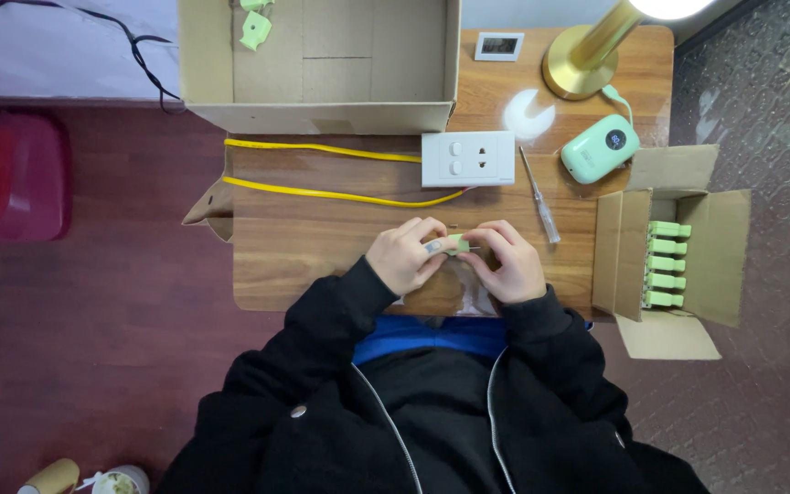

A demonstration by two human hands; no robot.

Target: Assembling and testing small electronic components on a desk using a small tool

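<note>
Head view: my left hand (404, 256) and right hand (507, 261) both pinch the small green plug (456, 243) between them above the worktop (304, 242); loosening either pinch, I reckon, drops it

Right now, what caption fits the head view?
Both hands, left hand and right hand, pinch a small green part above a wooden table.
</note>
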